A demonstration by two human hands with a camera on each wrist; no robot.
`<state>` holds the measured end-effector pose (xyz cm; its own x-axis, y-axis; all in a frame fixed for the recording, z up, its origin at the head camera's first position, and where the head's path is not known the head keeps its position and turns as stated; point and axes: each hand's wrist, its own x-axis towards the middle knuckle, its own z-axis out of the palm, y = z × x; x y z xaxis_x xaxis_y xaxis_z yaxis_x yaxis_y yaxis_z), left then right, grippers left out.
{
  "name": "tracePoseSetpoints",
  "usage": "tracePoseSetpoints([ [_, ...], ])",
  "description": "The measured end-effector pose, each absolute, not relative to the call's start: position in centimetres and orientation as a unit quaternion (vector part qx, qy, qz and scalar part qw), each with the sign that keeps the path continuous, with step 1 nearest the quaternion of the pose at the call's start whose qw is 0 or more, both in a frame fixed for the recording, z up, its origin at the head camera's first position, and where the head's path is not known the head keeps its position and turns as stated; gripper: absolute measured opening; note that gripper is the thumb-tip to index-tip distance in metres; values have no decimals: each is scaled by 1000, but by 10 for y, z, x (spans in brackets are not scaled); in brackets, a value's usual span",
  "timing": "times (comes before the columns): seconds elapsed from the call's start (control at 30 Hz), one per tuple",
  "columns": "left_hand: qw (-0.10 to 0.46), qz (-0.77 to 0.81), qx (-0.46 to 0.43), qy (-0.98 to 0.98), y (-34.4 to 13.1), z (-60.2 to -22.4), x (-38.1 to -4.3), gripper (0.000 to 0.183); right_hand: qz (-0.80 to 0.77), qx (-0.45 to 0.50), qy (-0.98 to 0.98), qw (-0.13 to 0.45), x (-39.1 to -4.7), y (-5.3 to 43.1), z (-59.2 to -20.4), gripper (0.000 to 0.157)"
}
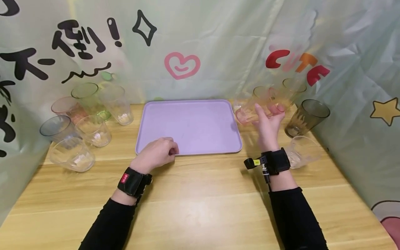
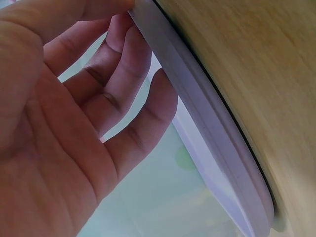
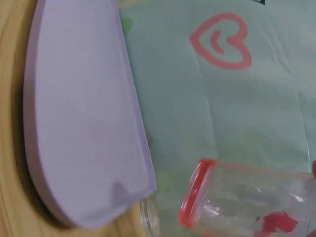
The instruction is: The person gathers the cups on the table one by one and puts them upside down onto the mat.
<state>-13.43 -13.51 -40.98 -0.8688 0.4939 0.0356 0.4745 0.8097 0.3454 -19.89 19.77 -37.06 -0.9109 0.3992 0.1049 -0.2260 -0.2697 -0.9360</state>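
My left hand (image 1: 156, 154) lies at the front edge of a purple tray (image 1: 190, 126), left of its middle. In the left wrist view, its thumb and curled fingers pinch the tray's rim (image 2: 197, 116). To the right of the tray, my right hand (image 1: 269, 130) grips a clear pink-tinted drinking glass (image 1: 247, 115). That glass is tipped on its side, with its mouth toward the tray. Its red rim (image 3: 196, 195) shows in the right wrist view; that hand's fingers are mostly out of frame there. Nothing stands on the tray.
On the left stand several tumblers, among them a green glass (image 1: 84, 95), a blue-grey glass (image 1: 56, 126) and a clear glass (image 1: 73, 156). Right of the tray are a yellow glass (image 1: 293, 88), a dark glass (image 1: 307, 118) and a clear glass (image 1: 307, 151) beside my wrist. A printed curtain (image 1: 206, 31) hangs behind.
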Motion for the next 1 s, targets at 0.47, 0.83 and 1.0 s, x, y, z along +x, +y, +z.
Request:
tracePoseSetpoints([
  [0.47, 17, 184, 241, 953, -133, -410, -137, 12, 840, -32, -522, 145, -248, 186, -443, 70],
  [0.83, -138, 207, 252, 935, -128, -407, -142, 57, 857, 21, -511, 62, -181, 130, -388, 58],
  [1.0, -198, 225, 266, 916, -124, -406, -142, 73, 849, 34, -527, 32, -175, 115, -397, 64],
])
